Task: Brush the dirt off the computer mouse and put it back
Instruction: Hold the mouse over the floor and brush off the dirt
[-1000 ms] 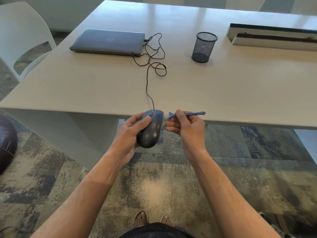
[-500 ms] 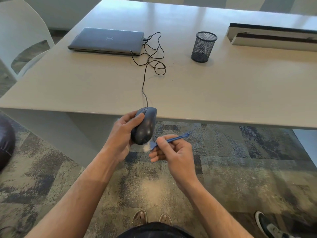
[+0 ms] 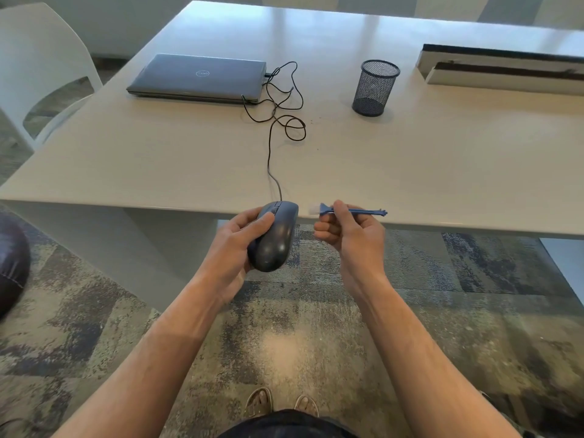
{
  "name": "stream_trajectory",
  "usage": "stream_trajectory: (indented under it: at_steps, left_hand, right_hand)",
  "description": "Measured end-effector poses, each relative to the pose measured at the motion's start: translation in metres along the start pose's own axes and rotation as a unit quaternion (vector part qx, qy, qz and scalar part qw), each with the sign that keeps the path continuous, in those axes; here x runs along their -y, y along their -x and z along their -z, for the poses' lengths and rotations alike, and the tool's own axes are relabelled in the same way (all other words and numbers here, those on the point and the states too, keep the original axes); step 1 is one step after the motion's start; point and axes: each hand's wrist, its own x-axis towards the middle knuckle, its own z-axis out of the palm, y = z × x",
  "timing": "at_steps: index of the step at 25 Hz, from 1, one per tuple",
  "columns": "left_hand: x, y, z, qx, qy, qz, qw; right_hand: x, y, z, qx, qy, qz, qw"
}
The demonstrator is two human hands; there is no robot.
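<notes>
My left hand (image 3: 235,240) grips a dark grey wired computer mouse (image 3: 275,238) in the air, just in front of the table's near edge, its top facing me. Its black cable (image 3: 272,153) runs up over the table in loops to the closed laptop (image 3: 202,78). My right hand (image 3: 350,230) pinches a small blue brush (image 3: 354,211) by its handle. The pale bristles point left, a short gap away from the mouse's front right side.
The pale table (image 3: 442,159) carries a black mesh pen cup (image 3: 375,87) at the back and a long white box (image 3: 505,69) at the far right. A white chair (image 3: 38,67) stands at the left. Patterned carpet lies below, with my feet in sandals.
Half a second ago the brush touched the mouse's lower end. My right hand has since lifted up and right, and the brush is now level with the mouse's front, apart from it.
</notes>
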Motion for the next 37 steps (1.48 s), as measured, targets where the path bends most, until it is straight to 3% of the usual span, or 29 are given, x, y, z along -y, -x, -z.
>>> stream_trajectory:
  at_steps: [12, 18, 20, 22, 26, 29, 37]
  left_hand:
    - [-0.007, -0.004, 0.007, -0.001, 0.003, -0.016, 1.000]
    - [-0.008, 0.000, 0.009, -0.015, -0.009, -0.011, 1.000]
    - [-0.008, 0.003, 0.007, -0.012, -0.010, -0.011, 1.000]
    - [-0.006, 0.005, 0.006, -0.013, -0.009, -0.008, 1.000]
    - [-0.002, 0.010, 0.004, -0.011, -0.024, -0.002, 1.000]
    - [0.000, 0.010, 0.002, -0.006, -0.028, -0.006, 1.000]
    - [-0.001, 0.007, 0.012, -0.026, -0.027, -0.015, 0.999]
  right_hand:
    - [-0.023, 0.037, 0.006, 0.174, 0.032, 0.107, 0.978]
    - [-0.031, 0.052, 0.015, 0.268, 0.054, 0.114, 0.955]
    - [-0.022, 0.046, 0.016, 0.251, 0.030, 0.131, 0.959]
    - [-0.012, 0.033, 0.014, 0.184, 0.012, 0.134, 0.974]
    - [-0.005, 0.009, 0.005, 0.049, 0.012, 0.048, 0.998]
    - [-0.009, 0.004, -0.003, 0.058, 0.026, 0.021, 0.998]
    - [-0.021, 0.053, 0.001, 0.179, 0.023, 0.007, 0.984]
